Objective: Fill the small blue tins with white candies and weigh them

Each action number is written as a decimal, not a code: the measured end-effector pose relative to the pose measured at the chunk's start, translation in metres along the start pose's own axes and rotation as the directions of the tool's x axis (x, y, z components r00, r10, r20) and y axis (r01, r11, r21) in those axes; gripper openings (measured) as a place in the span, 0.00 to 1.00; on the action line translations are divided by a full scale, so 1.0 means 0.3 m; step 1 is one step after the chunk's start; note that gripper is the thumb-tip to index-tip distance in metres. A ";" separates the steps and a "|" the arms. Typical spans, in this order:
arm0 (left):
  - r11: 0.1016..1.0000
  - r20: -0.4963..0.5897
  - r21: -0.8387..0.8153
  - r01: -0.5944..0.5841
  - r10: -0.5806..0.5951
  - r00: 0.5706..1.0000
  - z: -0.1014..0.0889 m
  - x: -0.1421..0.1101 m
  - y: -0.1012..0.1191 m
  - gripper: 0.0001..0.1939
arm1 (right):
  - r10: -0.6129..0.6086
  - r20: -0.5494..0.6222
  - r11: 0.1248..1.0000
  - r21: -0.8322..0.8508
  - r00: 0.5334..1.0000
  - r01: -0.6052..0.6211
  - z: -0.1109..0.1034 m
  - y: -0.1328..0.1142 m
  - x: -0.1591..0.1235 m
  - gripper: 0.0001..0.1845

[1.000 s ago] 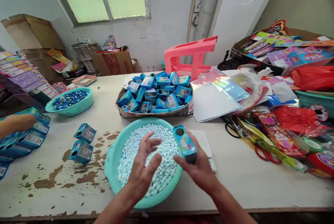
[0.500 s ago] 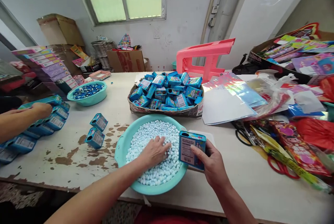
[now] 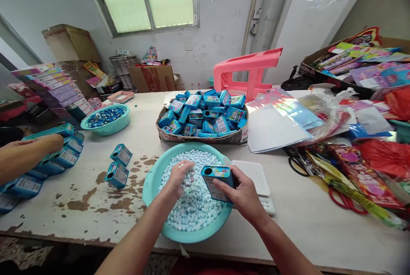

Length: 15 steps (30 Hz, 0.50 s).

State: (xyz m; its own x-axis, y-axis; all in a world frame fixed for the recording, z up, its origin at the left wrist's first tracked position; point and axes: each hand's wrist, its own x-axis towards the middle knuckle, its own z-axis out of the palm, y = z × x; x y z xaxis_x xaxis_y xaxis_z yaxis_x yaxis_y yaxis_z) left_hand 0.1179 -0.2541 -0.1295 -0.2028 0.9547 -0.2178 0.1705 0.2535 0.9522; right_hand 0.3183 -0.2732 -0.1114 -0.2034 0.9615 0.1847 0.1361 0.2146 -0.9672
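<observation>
Standing left of centre in the frame, two blue boxes (image 3: 118,174) sat on the table (image 3: 320,232). At lower centre, the left hand (image 3: 177,179) curled over pale pellets (image 3: 195,213) in a turquoise basin (image 3: 192,236); whether its grip enclosed any, I could not tell. Rightward, the right hand's (image 3: 242,191) grip pinched a holed blue carton (image 3: 219,173) above the basin's right side, near a white scale (image 3: 253,176).

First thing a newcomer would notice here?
Probably the turquoise basin full of pale pellets, front and centre, with the left hand over it and the right hand holding a blue box above its right side. Next, the carton heaped with similar boxes just behind, and the bright pink plastic frame beyond it.
</observation>
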 end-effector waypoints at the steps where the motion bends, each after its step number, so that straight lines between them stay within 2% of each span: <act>1: 0.996 -0.016 -0.084 -0.011 0.010 1.000 0.000 -0.011 0.032 0.17 | -0.047 0.016 0.998 -0.051 0.999 0.047 0.017 -0.005 0.004 0.18; 3: 0.951 -0.060 -0.304 -0.060 0.044 0.997 0.005 -0.027 0.097 0.17 | -0.130 0.022 0.982 -0.136 0.991 0.132 0.057 -0.015 0.014 0.16; 5: 0.840 -0.112 -0.531 -0.109 0.058 0.992 0.014 -0.033 0.148 0.15 | -0.182 0.027 0.965 -0.187 0.983 0.184 0.098 -0.022 0.025 0.14; 7: 0.743 -0.146 -0.658 -0.121 0.032 0.989 0.024 -0.030 0.176 0.14 | -0.198 0.065 0.955 -0.213 0.978 0.207 0.130 -0.026 0.034 0.13; 9: 0.723 -0.151 -0.682 -0.113 0.012 0.988 0.031 -0.021 0.182 0.14 | -0.191 0.100 0.950 -0.230 0.976 0.210 0.148 -0.027 0.042 0.13; 12: 0.696 -0.171 -0.705 -0.136 0.019 0.985 0.036 -0.008 0.175 0.15 | -0.180 0.041 0.948 -0.259 0.983 0.184 0.153 -0.024 0.049 0.13; 15: 0.698 -0.203 -0.703 -0.134 -0.017 0.979 0.040 0.000 0.175 0.18 | -0.189 0.048 0.941 -0.275 0.981 0.195 0.144 -0.025 0.057 0.15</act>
State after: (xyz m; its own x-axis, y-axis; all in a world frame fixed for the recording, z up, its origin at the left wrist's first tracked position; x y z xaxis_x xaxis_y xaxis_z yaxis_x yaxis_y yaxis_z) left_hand 0.1386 -0.2389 -0.0820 -0.3973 0.8987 -0.1855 -0.5321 -0.0609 0.8445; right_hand 0.2718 -0.2658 -0.1085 -0.2721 0.8941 0.3556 0.3552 0.4368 -0.8265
